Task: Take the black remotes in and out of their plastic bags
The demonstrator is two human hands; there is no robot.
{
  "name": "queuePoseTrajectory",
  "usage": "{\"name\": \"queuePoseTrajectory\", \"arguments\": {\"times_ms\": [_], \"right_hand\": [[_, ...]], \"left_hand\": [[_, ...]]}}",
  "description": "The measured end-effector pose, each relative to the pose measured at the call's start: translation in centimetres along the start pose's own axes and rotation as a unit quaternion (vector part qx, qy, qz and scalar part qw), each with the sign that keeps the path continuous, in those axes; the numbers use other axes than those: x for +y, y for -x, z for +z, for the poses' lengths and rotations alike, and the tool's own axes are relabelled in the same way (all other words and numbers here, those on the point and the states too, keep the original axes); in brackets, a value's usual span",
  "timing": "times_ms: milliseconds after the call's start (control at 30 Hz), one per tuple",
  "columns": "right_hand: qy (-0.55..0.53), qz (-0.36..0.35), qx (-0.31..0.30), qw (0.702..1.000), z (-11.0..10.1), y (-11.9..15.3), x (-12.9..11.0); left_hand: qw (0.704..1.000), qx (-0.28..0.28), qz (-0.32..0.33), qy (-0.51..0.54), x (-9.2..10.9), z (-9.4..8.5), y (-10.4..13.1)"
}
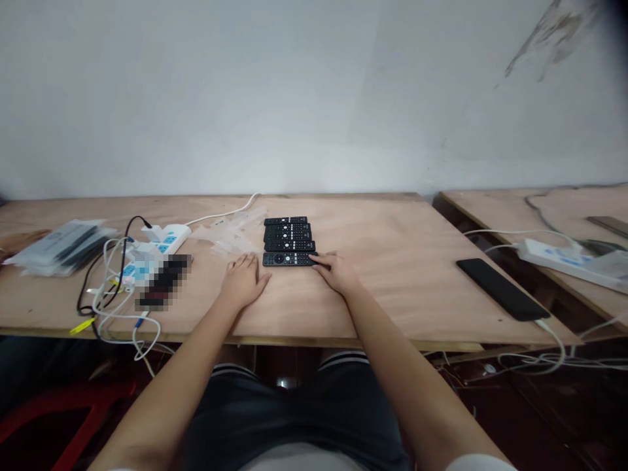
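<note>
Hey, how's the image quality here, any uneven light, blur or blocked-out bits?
Head view: soft light, the wall paler low down; head view: mosaic blocks obscure a dark item beside a power strip; head view: lettering on the remotes is too small to read.

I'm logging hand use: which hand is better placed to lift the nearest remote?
Probably the right hand: it touches the nearest remote at its right end. The left hand rests on the table, beside the remote's other end.

Workshop: wooden tables (392, 261), power strips (175, 238)
</note>
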State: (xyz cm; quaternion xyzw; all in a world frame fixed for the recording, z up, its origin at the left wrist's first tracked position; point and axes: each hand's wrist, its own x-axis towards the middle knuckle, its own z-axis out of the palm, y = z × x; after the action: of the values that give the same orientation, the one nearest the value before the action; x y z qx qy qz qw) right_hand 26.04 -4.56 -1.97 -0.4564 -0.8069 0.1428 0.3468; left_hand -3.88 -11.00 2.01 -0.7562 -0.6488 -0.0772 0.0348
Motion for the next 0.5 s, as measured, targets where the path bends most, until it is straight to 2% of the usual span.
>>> {"name": "queuePoseTrajectory", "arguments": {"times_ms": [100, 500], "right_hand": [[-0.002, -0.001, 0.003, 1.0, 0.0, 0.0, 0.0], [-0.009, -0.001, 0.005, 1.0, -0.1, -0.1, -0.2]], "left_hand": [[0.999, 0.0, 0.029, 0.018, 0.7, 0.0, 0.2], [0.997, 0.044, 0.033, 0.055, 1.7, 0.1, 2.0]]}}
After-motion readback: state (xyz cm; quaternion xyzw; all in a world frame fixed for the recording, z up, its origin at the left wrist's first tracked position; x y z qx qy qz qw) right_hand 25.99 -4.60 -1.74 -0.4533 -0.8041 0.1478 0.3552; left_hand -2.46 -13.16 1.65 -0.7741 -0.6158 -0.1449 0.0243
